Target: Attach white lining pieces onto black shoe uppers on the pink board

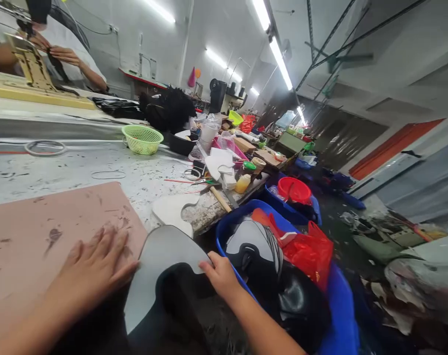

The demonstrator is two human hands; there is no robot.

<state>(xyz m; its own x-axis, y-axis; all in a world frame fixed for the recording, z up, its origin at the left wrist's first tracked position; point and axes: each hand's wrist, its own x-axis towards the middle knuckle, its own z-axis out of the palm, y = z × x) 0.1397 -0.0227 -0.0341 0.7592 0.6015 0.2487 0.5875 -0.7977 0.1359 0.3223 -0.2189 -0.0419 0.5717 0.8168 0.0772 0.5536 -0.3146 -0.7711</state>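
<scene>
My left hand [94, 261] lies flat on a pink mat [61, 212], fingers spread. Its thumb reaches the left edge of a light-grey and black flexible piece [168, 246] with a rounded top; whether it presses on that edge I cannot tell. The piece's lower part is dark and runs out of view. On its right edge, my right hand [221, 273] pinches it between thumb and fingers. Just beyond the piece, a white curved template-like sheet [172, 207] rests at the table edge.
To the right stands a blue tub [342, 301] holding similar grey-and-black pieces and a red bag [313, 251]. A hammer [221, 199], a yellow-filled jar [242, 184] and a green basket [142, 140] are on the table. Across it, another person's hands [63, 55] work at a sewing machine [31, 64].
</scene>
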